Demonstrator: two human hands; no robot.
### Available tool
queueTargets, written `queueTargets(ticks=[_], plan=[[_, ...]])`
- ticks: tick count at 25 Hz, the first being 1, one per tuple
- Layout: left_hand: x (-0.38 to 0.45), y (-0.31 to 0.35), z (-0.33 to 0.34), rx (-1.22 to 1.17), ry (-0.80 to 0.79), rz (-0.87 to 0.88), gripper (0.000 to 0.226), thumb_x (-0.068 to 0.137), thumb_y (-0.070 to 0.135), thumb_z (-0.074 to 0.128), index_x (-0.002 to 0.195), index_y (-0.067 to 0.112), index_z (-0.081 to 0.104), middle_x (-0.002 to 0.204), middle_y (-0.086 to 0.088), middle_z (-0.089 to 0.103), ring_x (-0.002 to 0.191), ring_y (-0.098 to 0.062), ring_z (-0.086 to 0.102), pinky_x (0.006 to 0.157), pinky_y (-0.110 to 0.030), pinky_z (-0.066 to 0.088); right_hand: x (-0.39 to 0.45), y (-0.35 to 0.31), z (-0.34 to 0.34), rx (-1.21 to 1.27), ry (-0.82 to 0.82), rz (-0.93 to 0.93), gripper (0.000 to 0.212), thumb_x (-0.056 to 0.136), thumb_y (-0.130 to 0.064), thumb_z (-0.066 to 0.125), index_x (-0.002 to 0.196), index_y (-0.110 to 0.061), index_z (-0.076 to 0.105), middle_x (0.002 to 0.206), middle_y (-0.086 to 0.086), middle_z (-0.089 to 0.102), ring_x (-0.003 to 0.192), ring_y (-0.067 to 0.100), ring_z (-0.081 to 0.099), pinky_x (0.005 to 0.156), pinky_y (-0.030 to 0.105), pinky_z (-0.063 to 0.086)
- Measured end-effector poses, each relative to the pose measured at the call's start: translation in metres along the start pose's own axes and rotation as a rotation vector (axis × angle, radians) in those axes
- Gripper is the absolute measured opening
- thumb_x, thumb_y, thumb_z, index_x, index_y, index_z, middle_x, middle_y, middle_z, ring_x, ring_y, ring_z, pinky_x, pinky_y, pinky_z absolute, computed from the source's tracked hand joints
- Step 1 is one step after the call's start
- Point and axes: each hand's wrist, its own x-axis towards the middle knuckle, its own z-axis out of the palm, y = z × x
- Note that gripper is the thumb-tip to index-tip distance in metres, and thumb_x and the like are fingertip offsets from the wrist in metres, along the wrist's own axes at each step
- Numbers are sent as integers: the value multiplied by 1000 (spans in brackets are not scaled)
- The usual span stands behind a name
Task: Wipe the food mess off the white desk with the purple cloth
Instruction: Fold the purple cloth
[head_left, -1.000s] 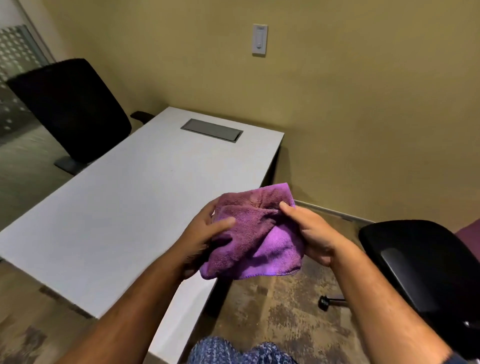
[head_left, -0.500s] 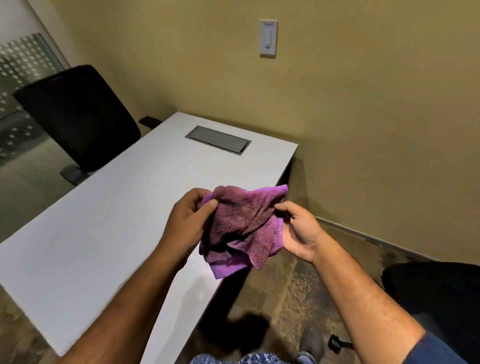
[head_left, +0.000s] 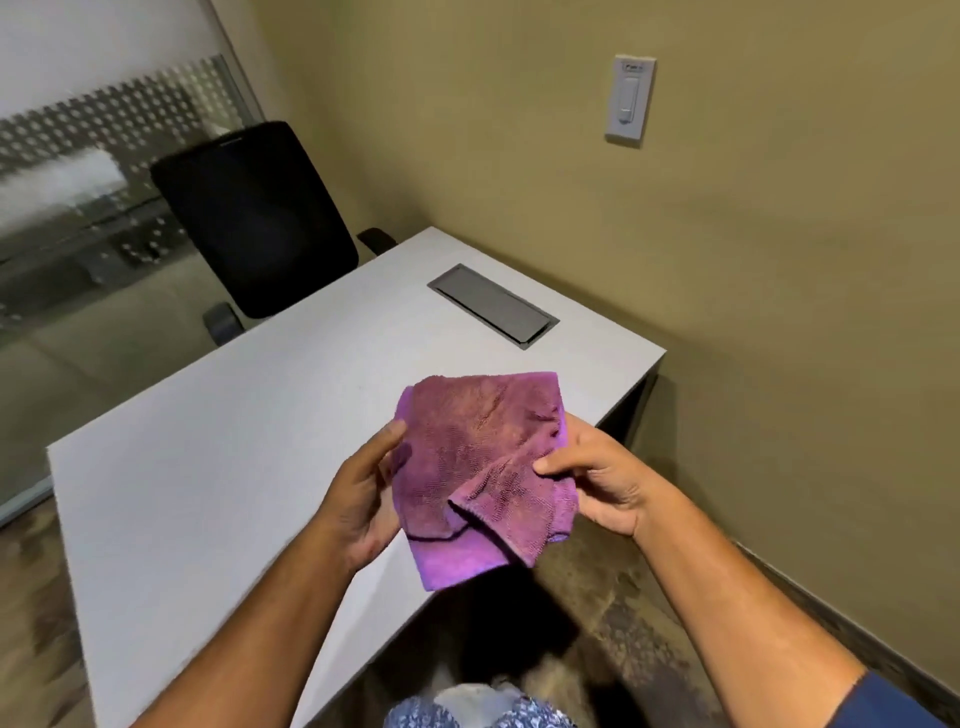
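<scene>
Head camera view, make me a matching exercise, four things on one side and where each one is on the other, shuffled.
Things:
1. purple cloth
2. black chair
3. grey hatch
4. wall switch

Places:
A. set into the white desk top, far end
B. held between the left hand and right hand
C. on the tan wall above the desk
D. beyond the desk's far left side

Pairs: 1-B, 2-D, 3-A, 4-C

Left hand (head_left: 363, 499) and right hand (head_left: 597, 478) holding purple cloth (head_left: 478, 467) above white desk (head_left: 234, 441), black chair (head_left: 254, 218) behind
</scene>
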Motion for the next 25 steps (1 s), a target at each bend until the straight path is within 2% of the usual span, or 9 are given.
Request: queueTargets(ticks=[2,4,7,9,12,15,20,23,25], plan=[[23,-5,-1,103,-46,65,51,91,6,67,142,8,63,134,-18,68,120,-32,68,113,-49,50,24,-15,-17,-35,14,19,70,78,23,55,146,9,51,135,32,64,113,39,72,104,49,59],[46,4,3,229,-101,93,64,88,-6,62,150,10,54,143,-24,62,128,-37,61,117,-54,46,44,-31,-34,-79,43,12,63,80,23,56,142,12,53,135,33,64,113,39,72,105,48,59],[84,27,10,303,-50,163,87,81,-23,65,154,21,50,147,-18,64,128,-36,66,106,-48,57,75,-62,-52,-200,137,6,50,86,19,64,136,14,59,128,29,69,105,34,76,99,41,63],[108,47,18,344,0,220,95,79,-22,66,157,28,47,145,-11,66,130,-34,67,102,-46,60,95,-89,-54,-354,197,19,36,95,15,63,129,3,67,118,20,76,94,24,79,83,34,66],[140,82,30,405,-29,345,98,77,-15,72,158,30,44,146,-8,66,131,-32,67,102,-49,60,125,-126,-48,-571,195,-6,31,103,7,57,120,-14,71,97,2,79,74,9,75,57,23,58],[159,95,35,252,-101,403,93,82,-20,65,160,26,42,149,-11,64,131,-31,66,107,-49,56,148,-152,-42,-576,136,-115,40,96,15,58,105,-17,81,96,4,80,79,14,74,64,26,60],[200,59,36,112,38,179,36,103,23,58,136,19,70,142,-18,67,125,-31,66,112,-51,52,191,-205,-49,-791,-143,-190,62,86,26,41,71,-17,83,141,2,70,129,25,67,91,34,58],[223,32,41,-79,185,70,45,106,33,41,124,15,78,134,-22,70,124,-42,63,113,-70,44,218,-235,-63,-958,-207,-181,65,86,31,32,70,-10,81,143,-3,67,129,15,65,68,23,56],[237,22,51,-230,155,63,61,103,52,36,141,15,67,139,-20,68,131,-46,60,114,-76,38,236,-255,-78,-1031,-248,-134,62,89,27,34,76,-9,82,142,-6,66,128,13,64,66,21,56]])
